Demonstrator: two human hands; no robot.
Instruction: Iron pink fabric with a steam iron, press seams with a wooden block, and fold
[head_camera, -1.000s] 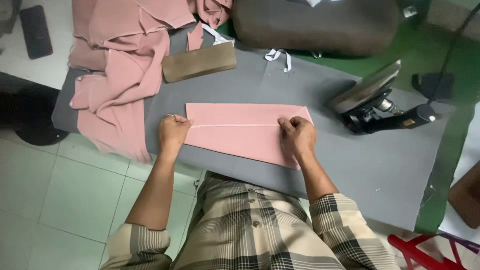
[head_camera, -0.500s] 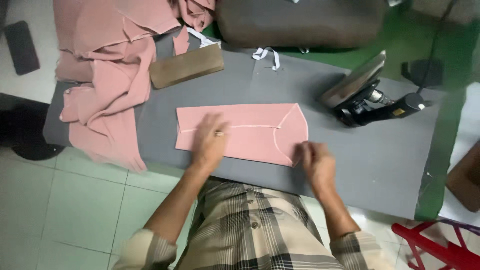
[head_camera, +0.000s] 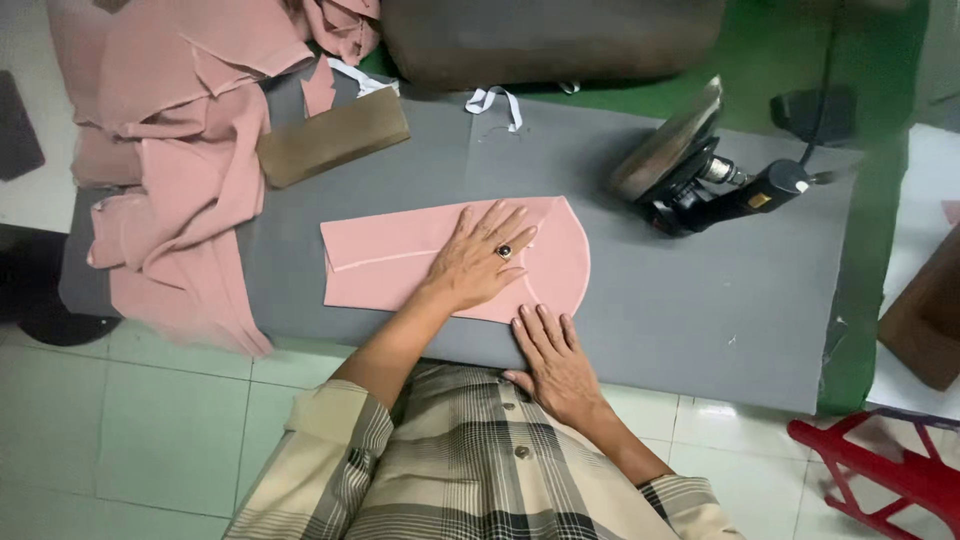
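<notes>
Pressing flat under my left hand (head_camera: 478, 262), fingers spread wide: one pink fabric piece (head_camera: 400, 262) on the grey ironing board (head_camera: 700, 300). My right hand (head_camera: 553, 357) lies open, fingertips touching the fabric's near edge. Beyond the fingers: iron (head_camera: 690, 170), brown block (head_camera: 330, 145), pink fabric heap (head_camera: 180, 130).

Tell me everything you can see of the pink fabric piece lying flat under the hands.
The pink fabric piece is a flat cut of soft, matte cloth, straight at its left end and rounded at its right. A fold or seam line runs along it from the left. It lies on the grey padded board, apart from the pink heap at the left. The left hand, wearing a ring, presses flat on its middle; the right hand rests at its near edge.
</notes>
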